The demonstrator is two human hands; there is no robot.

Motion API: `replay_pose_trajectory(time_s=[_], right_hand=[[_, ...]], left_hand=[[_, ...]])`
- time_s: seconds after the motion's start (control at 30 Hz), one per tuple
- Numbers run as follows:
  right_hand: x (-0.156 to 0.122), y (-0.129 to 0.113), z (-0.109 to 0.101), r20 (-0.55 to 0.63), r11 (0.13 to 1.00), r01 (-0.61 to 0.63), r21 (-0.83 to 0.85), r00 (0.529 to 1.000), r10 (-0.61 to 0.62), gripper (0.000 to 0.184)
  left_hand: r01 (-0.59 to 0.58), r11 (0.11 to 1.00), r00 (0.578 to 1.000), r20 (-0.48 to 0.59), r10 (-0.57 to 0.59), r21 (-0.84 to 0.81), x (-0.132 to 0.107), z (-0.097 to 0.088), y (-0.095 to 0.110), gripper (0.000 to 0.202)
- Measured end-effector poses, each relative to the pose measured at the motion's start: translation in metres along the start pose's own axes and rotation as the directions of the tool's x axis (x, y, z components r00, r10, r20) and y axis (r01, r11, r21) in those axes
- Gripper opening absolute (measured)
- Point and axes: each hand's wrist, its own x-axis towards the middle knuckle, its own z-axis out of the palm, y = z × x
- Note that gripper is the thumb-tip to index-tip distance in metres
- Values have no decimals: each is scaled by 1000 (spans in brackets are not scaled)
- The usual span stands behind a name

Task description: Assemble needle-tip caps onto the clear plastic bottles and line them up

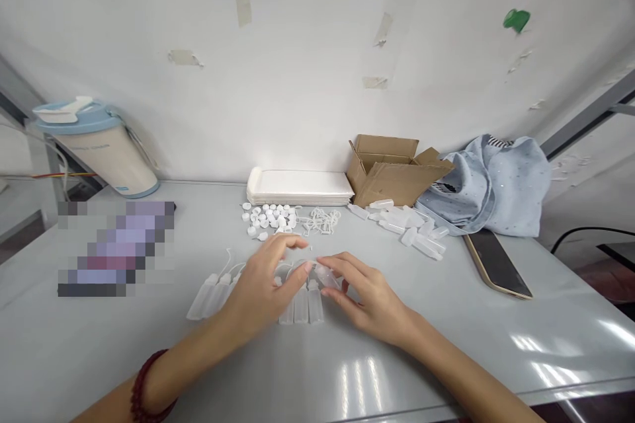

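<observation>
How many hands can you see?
2. The left hand is over the row of small bottles; the right hand, beside it, holds another bottle. No other hands show.

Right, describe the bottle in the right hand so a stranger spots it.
On the grey table, find the row of translucent bottles nearer than the white caps. By that row's right end, the right hand pinches one bottle between thumb and fingers. That grip sets it apart from the row and the pile by the cardboard box.

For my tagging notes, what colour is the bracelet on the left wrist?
The bracelet is dark red, best seen in the head view.
</observation>
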Motion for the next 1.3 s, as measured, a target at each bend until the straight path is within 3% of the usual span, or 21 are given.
replay_pose_trajectory(time_s=[0.07, 0.13, 0.3, 0.57, 0.67, 0.8, 0.9, 1.17, 1.23, 1.3], right_hand=[[0, 0, 0, -23, 999, -14, 44, 1000, 15, 42], [0, 0, 0, -52, 996, -16, 87, 998, 20, 42], [1, 0, 1, -107, 982, -61, 177, 991, 81, 39], [1, -6, 2, -82, 894, -253, 369, 950, 302, 30], [2, -8, 1, -16, 828, -318, 462, 930, 366, 29], [7, -12, -4, 70, 722, -370, 585, 909, 410, 30], [9, -14, -7, 146, 615, -368, 697, 913, 382, 30], [9, -12, -5, 363, 197, -430, 881, 882, 301, 31], [9, -13, -5, 384, 157, -436, 886, 881, 276, 28], [10, -15, -4, 390, 174, -441, 880, 883, 262, 27]], left_hand=[[-252, 955, 954, -127, 273, 155, -2, 3, -2, 18], [-414, 875, 879, -138, 456, 252, -3, 6, -3, 18], [-495, 806, 838, -65, 541, 324, -5, 7, 0, 17], [-607, 626, 710, -19, 704, 489, -8, 6, 1, 29], [-601, 650, 724, -28, 690, 465, -9, 6, 3, 30], [-524, 797, 817, -89, 570, 300, -9, 9, 3, 28], [-486, 850, 846, -132, 516, 205, -9, 10, 3, 27], [-572, 784, 800, -47, 598, 243, -13, 14, 6, 46], [-579, 774, 792, -47, 608, 258, -13, 15, 6, 45], [-575, 769, 792, -45, 609, 278, -13, 16, 6, 43]])
